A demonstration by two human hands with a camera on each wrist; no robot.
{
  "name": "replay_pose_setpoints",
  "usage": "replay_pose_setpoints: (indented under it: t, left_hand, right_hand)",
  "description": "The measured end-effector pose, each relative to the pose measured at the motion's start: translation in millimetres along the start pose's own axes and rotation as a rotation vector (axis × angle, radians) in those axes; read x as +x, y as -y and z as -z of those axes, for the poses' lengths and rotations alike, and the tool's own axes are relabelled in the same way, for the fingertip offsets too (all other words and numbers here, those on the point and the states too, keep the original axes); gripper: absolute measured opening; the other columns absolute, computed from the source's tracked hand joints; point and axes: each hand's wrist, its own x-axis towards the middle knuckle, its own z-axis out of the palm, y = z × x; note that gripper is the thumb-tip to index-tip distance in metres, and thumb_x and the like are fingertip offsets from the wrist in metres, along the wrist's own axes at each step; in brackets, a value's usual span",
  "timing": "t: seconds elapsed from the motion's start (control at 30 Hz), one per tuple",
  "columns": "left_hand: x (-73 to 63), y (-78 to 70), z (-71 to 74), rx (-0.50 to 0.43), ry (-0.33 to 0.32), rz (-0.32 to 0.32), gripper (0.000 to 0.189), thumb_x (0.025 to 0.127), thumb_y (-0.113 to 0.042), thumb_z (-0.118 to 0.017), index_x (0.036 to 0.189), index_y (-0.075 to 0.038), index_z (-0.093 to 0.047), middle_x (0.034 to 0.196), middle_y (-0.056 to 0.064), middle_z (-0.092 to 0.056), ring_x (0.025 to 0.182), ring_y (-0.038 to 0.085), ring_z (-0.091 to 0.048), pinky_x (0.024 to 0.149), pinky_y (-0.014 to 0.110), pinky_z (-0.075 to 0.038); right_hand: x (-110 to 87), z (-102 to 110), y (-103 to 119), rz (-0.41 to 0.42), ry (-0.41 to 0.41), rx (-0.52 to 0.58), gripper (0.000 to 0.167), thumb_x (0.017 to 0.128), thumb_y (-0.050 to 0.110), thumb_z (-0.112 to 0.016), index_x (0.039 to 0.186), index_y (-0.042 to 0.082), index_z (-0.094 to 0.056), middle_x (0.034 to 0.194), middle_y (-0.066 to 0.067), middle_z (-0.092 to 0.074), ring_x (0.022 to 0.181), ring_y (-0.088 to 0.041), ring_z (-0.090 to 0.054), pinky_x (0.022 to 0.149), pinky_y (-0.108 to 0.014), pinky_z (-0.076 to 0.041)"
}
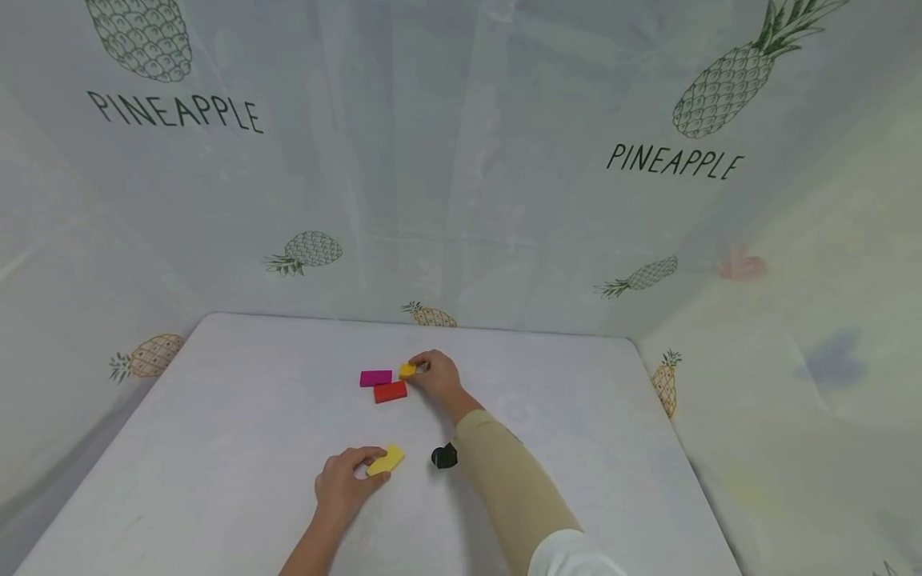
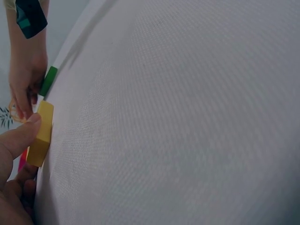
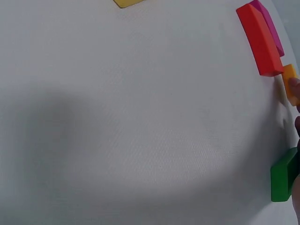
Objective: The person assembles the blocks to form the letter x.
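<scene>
Over on the far left a pale cloth (image 1: 403,184) hangs down, printed with pineapples, and it runs round behind the white table (image 1: 216,480) as well, the word PINEAPPLE lettered twice high across the back. Moving right along the tabletop, I come first to the person's left hand (image 1: 346,484), low on the near side, thumb and fingers pinching a pale yellow block (image 1: 385,462). That block sits at a slant, its far end angled to the right — whether it rests on the table or is raised a little, I can't tell.

Farther back lies a magenta block (image 1: 376,378), flat on the tabletop, and close against its near edge a red block (image 1: 390,391), turned slightly from it. Just beside the right end of the red one is a small orange-yellow block (image 1: 407,370), gripped between the thumb and fingertips of the right hand (image 1: 435,374); whether it touches the red block is hard to make out.

A green block (image 3: 281,178) shows right beside that hand from the right wrist — I can't tell whether the hand is touching it. Nearer, a small black object (image 1: 444,456) pokes out along the edge of the tan sleeve (image 1: 515,480), partly hidden. Farthest right, the side hanging (image 1: 778,320) carries blurry patches of coral and blue.
</scene>
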Motion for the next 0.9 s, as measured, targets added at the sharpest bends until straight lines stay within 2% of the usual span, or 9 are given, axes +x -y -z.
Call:
replay_pose_setpoints:
  t: [0.27, 0.5, 0.9]
  left_hand:
    - [-0.6, 0.8, -1.0, 0.001, -0.003, 0.004, 0.033, 0.076, -0.021, -0.084, 0.107, -0.023, -0.074, 0.097, -0.002, -0.064, 0.1, 0.027, -0.05, 0.081, 0.052, -0.035]
    - [-0.7, -1.0, -1.1, -0.018, -0.014, -0.008, 0.033, 0.076, -0.021, -0.085, 0.107, -0.022, -0.075, 0.098, -0.001, -0.065, 0.101, 0.028, -0.051, 0.081, 0.051, -0.035]
    - [-2.9, -1.1, 1.6, -0.017, -0.004, -0.015, 0.032, 0.077, -0.02, -0.084, 0.108, -0.021, -0.074, 0.098, -0.001, -0.065, 0.1, 0.028, -0.05, 0.082, 0.053, -0.035]
  right_hand:
    - [-9.8, 9.3, 2.9, 0.048, 0.015, 0.097, 0.024, 0.082, 0.018, -0.08, 0.105, 0.016, -0.073, 0.1, 0.005, -0.06, 0.088, -0.015, -0.051, 0.077, -0.025, -0.047]
    - [-17.4, 9.1, -3.6, 0.039, -0.001, 0.111, 0.022, 0.083, 0.022, -0.079, 0.105, 0.02, -0.073, 0.1, 0.007, -0.06, 0.087, -0.014, -0.051, 0.075, -0.024, -0.047]
    - [-38.8, 16.6, -2.9, 0.061, 0.018, 0.103, 0.023, 0.084, 0.018, -0.078, 0.107, 0.018, -0.074, 0.101, 0.007, -0.06, 0.085, -0.013, -0.052, 0.071, -0.023, -0.047]
